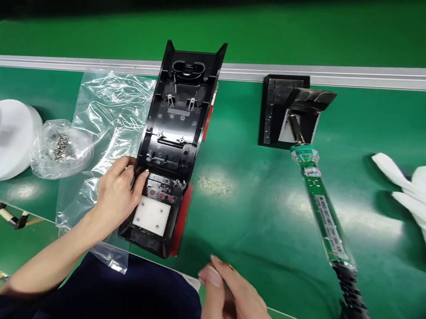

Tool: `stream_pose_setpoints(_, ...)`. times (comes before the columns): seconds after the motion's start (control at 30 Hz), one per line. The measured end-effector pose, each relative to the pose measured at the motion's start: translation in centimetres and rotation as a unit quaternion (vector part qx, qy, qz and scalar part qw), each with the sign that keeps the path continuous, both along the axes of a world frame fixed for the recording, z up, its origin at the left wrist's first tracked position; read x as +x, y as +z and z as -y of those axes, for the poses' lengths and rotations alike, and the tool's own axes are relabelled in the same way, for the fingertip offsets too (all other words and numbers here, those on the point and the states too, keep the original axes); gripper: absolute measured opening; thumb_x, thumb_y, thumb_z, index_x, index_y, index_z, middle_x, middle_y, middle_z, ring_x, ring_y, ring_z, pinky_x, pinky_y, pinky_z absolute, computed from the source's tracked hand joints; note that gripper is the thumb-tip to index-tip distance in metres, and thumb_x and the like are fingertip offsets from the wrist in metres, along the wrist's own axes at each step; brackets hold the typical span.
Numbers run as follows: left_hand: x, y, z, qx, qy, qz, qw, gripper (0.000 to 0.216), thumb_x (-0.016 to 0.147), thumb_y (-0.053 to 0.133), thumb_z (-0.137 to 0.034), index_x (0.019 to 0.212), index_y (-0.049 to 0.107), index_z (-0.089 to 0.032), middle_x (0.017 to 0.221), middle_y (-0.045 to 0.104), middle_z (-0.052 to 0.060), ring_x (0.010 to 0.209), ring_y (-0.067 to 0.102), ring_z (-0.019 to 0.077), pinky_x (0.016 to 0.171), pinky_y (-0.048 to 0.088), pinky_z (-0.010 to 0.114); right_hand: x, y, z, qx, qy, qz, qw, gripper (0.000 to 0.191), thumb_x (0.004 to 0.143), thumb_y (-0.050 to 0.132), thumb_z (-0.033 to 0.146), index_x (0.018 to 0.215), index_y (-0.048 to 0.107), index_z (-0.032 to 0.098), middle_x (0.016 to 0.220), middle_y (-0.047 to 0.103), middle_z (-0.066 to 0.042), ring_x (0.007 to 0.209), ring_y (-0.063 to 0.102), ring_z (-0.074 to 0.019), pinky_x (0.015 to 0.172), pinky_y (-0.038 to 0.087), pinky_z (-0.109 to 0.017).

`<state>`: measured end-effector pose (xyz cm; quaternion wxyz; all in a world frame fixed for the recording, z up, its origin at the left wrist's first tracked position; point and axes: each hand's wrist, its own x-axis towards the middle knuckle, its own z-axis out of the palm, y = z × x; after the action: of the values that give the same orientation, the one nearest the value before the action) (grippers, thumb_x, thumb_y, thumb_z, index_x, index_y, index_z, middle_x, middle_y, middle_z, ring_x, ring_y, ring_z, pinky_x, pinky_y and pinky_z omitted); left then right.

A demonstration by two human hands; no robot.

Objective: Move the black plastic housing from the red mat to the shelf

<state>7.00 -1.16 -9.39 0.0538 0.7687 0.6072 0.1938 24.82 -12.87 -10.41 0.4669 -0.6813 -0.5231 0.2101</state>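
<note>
A long black plastic housing [170, 148] lies open side up in the centre of the frame on the green counter [239, 195], its length running away from the person, so that its inner ribs, screw posts and a white square pad near the lower end face the camera. The left hand [116, 196] rests against the housing's lower left edge, thumb and fingers spread and pressed on the rim rather than closed around it, a hold that seems meant to keep the piece from sliding. Red parts show along the housing's right side. Under and to the left of it lies a clear plastic bag [102, 128], apparently serving as a soft underlay. The right hand [239, 311] hovers at the lower centre of the frame, off the housing, fingers loosely curled and holding nothing that can be made out. In the right half of the frame a green electric screwdriver [324, 217] rests with its tip in a black stand [283, 111], its handle pointing down-right. At centre left sit a small bag of screws [61, 149] and a white roll [12, 139]. A white-gloved hand [424, 205] of another person lies at the right edge.
</note>
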Motion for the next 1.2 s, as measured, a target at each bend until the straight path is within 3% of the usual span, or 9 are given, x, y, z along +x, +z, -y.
stream_pose_setpoints(0.2, 0.1, 0.1, 0.1, -0.009, -0.007, -0.003, 1.0, 0.03, 0.095, 0.047, -0.03, 0.079, 0.062, -0.009, 0.088, 0.058, 0.009, 0.079, 0.056, 0.0205, 0.063, 0.043, 0.03, 0.6, -0.7, -0.7, 0.086, 0.111, 0.044, 0.989, 0.012, 0.095, 0.053, 0.007, 0.105, 0.057, 0.012, 0.077, 0.059, -0.001, 0.066, 0.058, -0.0086, 0.074, 0.054, -0.022)
stream_pose_setpoints(0.53, 0.1, -0.5, 0.1, 0.009, 0.026, 0.007, 1.0, 0.035, 0.094, 0.05, -0.03, 0.066, 0.058, -0.011, 0.087, 0.06, 0.008, 0.074, 0.058, 0.0192, 0.061, 0.042, 0.03, -0.9, -1.1, -1.4, 0.024, 0.162, -0.033, 0.986, 0.016, 0.096, 0.051, 0.006, 0.109, 0.055, 0.014, 0.091, 0.06, 0.0, 0.076, 0.06, -0.0079, 0.072, 0.051, -0.017)
stream_pose_setpoints(0.7, -1.8, 0.7, 0.8, -0.089, -0.012, 0.18, 0.98, 0.033, 0.093, 0.054, -0.035, 0.068, 0.061, -0.013, 0.094, 0.062, 0.006, 0.081, 0.061, 0.0168, 0.069, 0.047, 0.028, -0.8, -1.0, -0.9, 0.016, 0.143, -0.018, 0.989, 0.015, 0.095, 0.052, 0.006, 0.108, 0.056, 0.013, 0.087, 0.06, 0.001, 0.068, 0.059, -0.0058, 0.064, 0.05, -0.013)
stream_pose_setpoints(0.77, -3.3, 1.3, 1.9, -0.044, -0.013, 0.244, 0.969, 0.022, 0.092, 0.055, -0.027, 0.076, 0.062, -0.013, 0.089, 0.062, 0.004, 0.08, 0.061, 0.0141, 0.071, 0.048, 0.025, -0.4, -0.7, -0.6, 0.002, 0.123, -0.005, 0.992, 0.014, 0.096, 0.052, 0.009, 0.108, 0.056, 0.014, 0.086, 0.059, 0.002, 0.067, 0.058, -0.0057, 0.062, 0.049, -0.013)
stream_pose_setpoints(0.87, -6.0, 1.4, 3.7, 0.115, 0.012, 0.214, 0.97, 0.022, 0.088, 0.057, -0.015, 0.066, 0.053, -0.013, 0.086, 0.061, 0.006, 0.081, 0.06, 0.0149, 0.072, 0.048, 0.026, 0.1, 0.1, -0.4, -0.006, 0.076, 0.03, 0.997, 0.012, 0.097, 0.053, 0.013, 0.108, 0.057, 0.014, 0.089, 0.059, -0.001, 0.073, 0.06, -0.0083, 0.068, 0.051, -0.015)
stream_pose_setpoints(0.93, -7.8, 0.8, 4.4, 0.157, 0.042, 0.156, 0.974, 0.007, 0.087, 0.058, -0.017, 0.083, 0.06, -0.012, 0.106, 0.06, 0.014, 0.1, 0.058, 0.0228, 0.085, 0.048, 0.034, 0.2, 0.6, -0.5, -0.005, 0.054, 0.043, 0.998, 0.013, 0.098, 0.053, 0.016, 0.11, 0.056, 0.013, 0.095, 0.059, -0.003, 0.08, 0.06, -0.0094, 0.076, 0.052, -0.016)
stream_pose_setpoints(1.03, -9.5, -0.4, 4.4, 0.1, 0.108, 0.087, 0.985, 0.05, 0.091, 0.053, -0.032, 0.133, 0.044, -0.006, 0.138, 0.038, 0.025, 0.13, 0.036, 0.0369, 0.104, 0.036, 0.052, -0.4, 1.1, -1.4, -0.007, 0.06, 0.044, 0.997, 0.019, 0.099, 0.052, 0.021, 0.116, 0.052, 0.012, 0.102, 0.058, -0.005, 0.085, 0.059, -0.0081, 0.079, 0.052, -0.013)
stream_pose_setpoints(1.1, -10.0, -1.0, 3.8, 0.061, 0.141, 0.059, 0.986, 0.063, 0.092, 0.047, -0.04, 0.141, 0.033, -0.001, 0.139, 0.034, 0.028, 0.13, 0.033, 0.0421, 0.104, 0.033, 0.058, -1.2, 1.2, -2.5, -0.004, 0.077, 0.063, 0.995, 0.023, 0.1, 0.051, 0.025, 0.118, 0.049, 0.01, 0.103, 0.057, -0.006, 0.08, 0.058, -0.0076, 0.07, 0.052, -0.013)
stream_pose_setpoints(1.2, -10.4, -1.1, 2.5, 0.03, 0.175, 0.047, 0.983, 0.074, 0.091, 0.041, -0.047, 0.139, 0.03, 0.007, 0.118, 0.051, 0.031, 0.113, 0.049, 0.0443, 0.088, 0.044, 0.057, -2.3, 1.8, -4.5, 0.046, 0.049, 0.175, 0.982, 0.029, 0.101, 0.049, 0.031, 0.118, 0.048, 0.008, 0.104, 0.053, -0.009, 0.074, 0.054, -0.0095, 0.061, 0.049, -0.019)
